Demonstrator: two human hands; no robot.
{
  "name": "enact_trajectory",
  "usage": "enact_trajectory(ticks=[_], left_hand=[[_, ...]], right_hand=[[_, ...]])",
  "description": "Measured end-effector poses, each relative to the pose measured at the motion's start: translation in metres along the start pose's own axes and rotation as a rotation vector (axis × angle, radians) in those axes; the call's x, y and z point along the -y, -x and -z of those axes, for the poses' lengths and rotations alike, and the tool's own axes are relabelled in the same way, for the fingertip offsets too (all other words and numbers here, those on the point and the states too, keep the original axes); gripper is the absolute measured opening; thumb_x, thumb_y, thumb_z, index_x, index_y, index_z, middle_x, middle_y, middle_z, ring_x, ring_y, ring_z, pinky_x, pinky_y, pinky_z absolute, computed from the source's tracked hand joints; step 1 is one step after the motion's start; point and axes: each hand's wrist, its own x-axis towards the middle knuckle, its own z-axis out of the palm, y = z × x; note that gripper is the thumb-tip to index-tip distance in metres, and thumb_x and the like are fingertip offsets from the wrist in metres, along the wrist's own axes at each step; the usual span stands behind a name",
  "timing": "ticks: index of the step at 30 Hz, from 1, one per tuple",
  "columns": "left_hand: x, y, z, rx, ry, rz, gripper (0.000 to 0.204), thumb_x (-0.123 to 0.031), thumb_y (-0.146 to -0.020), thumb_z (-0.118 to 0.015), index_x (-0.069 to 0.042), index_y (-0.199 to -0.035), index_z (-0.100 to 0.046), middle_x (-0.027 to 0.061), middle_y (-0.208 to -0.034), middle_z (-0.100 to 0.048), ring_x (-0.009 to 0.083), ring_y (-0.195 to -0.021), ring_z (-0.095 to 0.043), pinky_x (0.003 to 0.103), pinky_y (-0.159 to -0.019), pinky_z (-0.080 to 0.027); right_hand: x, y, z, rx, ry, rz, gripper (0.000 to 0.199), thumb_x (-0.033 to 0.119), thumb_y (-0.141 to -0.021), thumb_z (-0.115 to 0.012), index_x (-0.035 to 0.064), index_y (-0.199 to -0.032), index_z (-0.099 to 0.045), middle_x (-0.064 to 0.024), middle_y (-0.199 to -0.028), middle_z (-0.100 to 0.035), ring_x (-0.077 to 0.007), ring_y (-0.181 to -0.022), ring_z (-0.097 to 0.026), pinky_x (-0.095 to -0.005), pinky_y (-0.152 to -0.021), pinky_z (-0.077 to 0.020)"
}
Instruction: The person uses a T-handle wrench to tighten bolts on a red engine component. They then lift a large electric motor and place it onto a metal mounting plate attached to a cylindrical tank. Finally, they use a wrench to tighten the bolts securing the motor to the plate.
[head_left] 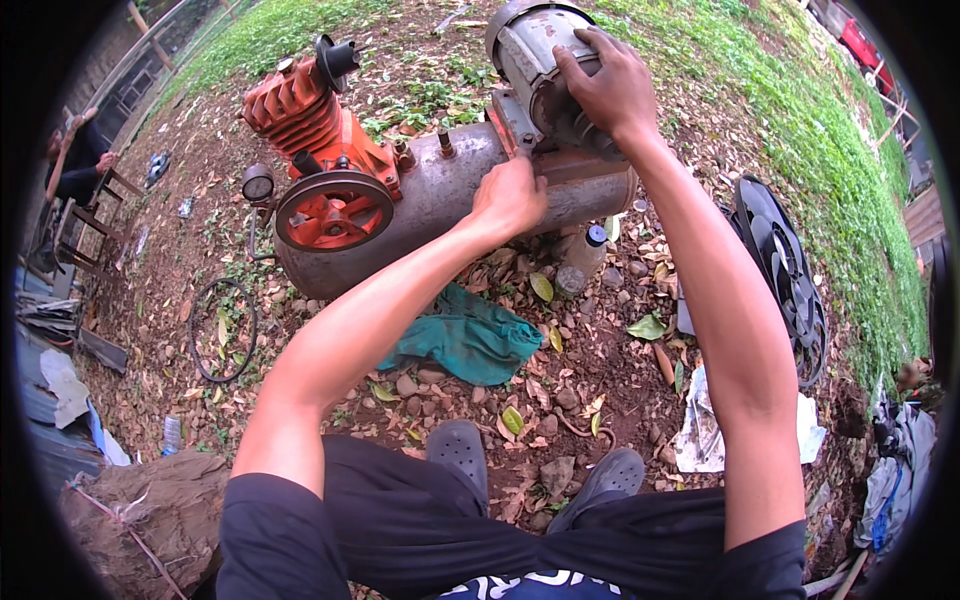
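Nearest the camera, the person's grey clogs (460,450) stood on bare, leaf-strewn ground, with a crumpled teal rag (470,340) just beyond them and a white plastic bottle (583,258) near the tank's underside. Past the rag lay the air compressor's grey tank (440,195), on its side, carrying the orange pump head (300,115) and orange pulley wheel (334,211) at its left end. The left hand (510,195) was curled into a closed fist against the tank just below the motor mount; whether it gripped a tool or fastener could not be told. Farther on, the right hand (608,88) was spread wide over the end of the grey electric motor (545,60), fingers wrapped on its housing. This looked like work at the motor's mounting, one hand steadying the motor; the next move would likely call for a firm brace against its weight. A black fan shroud (785,270) lay off right.
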Motion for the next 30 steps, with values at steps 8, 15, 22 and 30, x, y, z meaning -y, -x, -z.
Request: enact_trajectory(ticks=[8,15,22,30], left_hand=[[0.030,-0.004,0.015,-0.054,0.000,-0.071,0.035,-0.019,-0.091,-0.051,-0.002,-0.120,-0.060,0.0279,-0.095,-0.067,0.0408,-0.093,-0.066,0.050,-0.085,-0.050],[0.016,-0.007,0.001,0.052,0.481,0.074,0.038,-0.021,-0.089,-0.061,0.010,-0.111,-0.061,0.0233,-0.077,-0.069,0.0306,-0.071,-0.071,0.040,-0.079,-0.052],[0.010,-0.007,0.002,-0.048,0.118,0.042,0.033,-0.020,-0.089,-0.061,0.003,-0.113,-0.064,0.0245,-0.097,-0.069,0.0350,-0.095,-0.068,0.044,-0.088,-0.051],[0.066,-0.050,0.041,-0.234,-0.646,-0.509,0.032,-0.021,-0.095,-0.051,-0.033,-0.121,-0.066,0.0051,-0.097,-0.066,0.0265,-0.092,-0.064,0.048,-0.080,-0.046]], right_hand=[[-0.003,0.001,-0.002,-0.027,-0.022,0.016,0.052,0.048,-0.086,-0.061,0.0064,-0.117,-0.065,-0.0171,-0.119,-0.064,-0.0339,-0.113,-0.058,-0.0402,-0.100,-0.0432],[-0.002,0.000,-0.003,-0.028,-0.022,0.020,0.052,0.048,-0.086,-0.061,0.0073,-0.117,-0.065,-0.0173,-0.117,-0.065,-0.0344,-0.112,-0.059,-0.0397,-0.099,-0.0442],[-0.006,0.002,-0.003,-0.040,-0.025,0.009,0.052,0.049,-0.085,-0.061,0.0079,-0.116,-0.066,-0.0173,-0.116,-0.065,-0.0348,-0.110,-0.060,-0.0402,-0.098,-0.0454],[0.008,0.001,0.009,-0.019,-0.077,-0.067,0.047,0.038,-0.083,-0.063,0.0019,-0.114,-0.065,-0.0188,-0.118,-0.063,-0.0347,-0.111,-0.058,-0.0411,-0.098,-0.0445]])
